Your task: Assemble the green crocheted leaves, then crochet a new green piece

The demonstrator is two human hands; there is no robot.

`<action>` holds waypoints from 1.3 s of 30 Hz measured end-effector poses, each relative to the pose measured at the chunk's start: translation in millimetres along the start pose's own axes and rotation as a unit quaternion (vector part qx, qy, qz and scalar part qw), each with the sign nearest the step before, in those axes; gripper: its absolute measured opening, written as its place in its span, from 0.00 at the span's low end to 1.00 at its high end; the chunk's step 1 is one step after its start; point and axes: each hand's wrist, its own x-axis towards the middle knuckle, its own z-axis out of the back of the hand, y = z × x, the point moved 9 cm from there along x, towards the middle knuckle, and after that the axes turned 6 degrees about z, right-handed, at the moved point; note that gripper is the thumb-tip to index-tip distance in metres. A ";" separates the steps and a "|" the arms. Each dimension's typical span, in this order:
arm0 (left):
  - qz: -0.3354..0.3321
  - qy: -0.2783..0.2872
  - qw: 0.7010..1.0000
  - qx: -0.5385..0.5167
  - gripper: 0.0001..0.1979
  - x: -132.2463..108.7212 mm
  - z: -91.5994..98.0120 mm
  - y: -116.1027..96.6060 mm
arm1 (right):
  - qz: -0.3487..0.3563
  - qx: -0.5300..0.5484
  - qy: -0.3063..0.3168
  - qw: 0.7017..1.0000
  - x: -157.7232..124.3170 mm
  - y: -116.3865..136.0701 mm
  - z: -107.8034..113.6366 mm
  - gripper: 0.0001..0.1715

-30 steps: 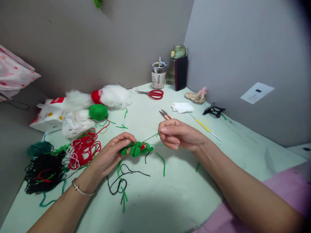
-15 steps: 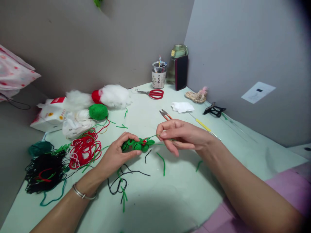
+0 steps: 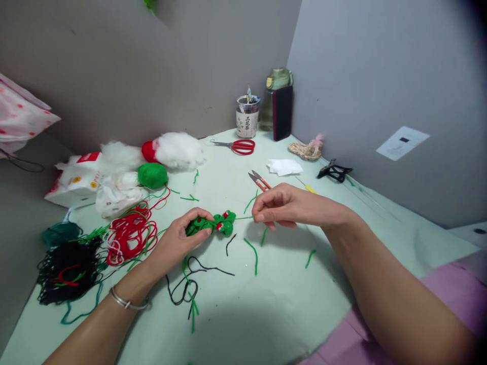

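Note:
A small green crocheted piece with red and white spots sits in my left hand, thumb and fingers closed around its left part. From its right end a strand of green yarn runs taut to my right hand, which pinches it between thumb and fingertips. My palm and fingers hide the piece's left portion. Just behind my right hand lie thread snips with dark blades and orange handles. Green yarn snippets and a loose black yarn length rest on the table below the hands.
Red yarn, a black yarn tangle and a green ball lie at left, with white stuffing behind. Red-handled scissors, a pen jar, a phone and a black claw clip stand or lie farther back.
My right hand has moved slightly right, and the yarn is now one straight strand instead of a loop. The crocheted piece has turned, showing more red and white spots.

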 end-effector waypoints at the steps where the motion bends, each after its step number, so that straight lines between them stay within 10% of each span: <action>1: -0.001 -0.001 1.000 -0.002 0.07 0.0 0.4 0.2 | 0.003 0.013 -0.003 1.000 0.8 -0.7 0.2 0.12; 16: 0.046 0.010 0.936 -0.348 0.08 2.9 4.2 15.5 | 0.103 0.281 -0.061 0.952 14.0 -0.6 -0.2 0.10; 28: 0.040 -0.022 0.950 -0.310 0.06 -0.4 6.6 13.3 | 0.107 0.276 -0.177 0.939 17.8 -3.1 13.4 0.08; 39: 0.046 0.013 0.971 -0.236 0.12 -9.4 -8.0 -0.1 | 0.077 0.171 -0.028 0.982 25.5 5.2 -33.0 0.13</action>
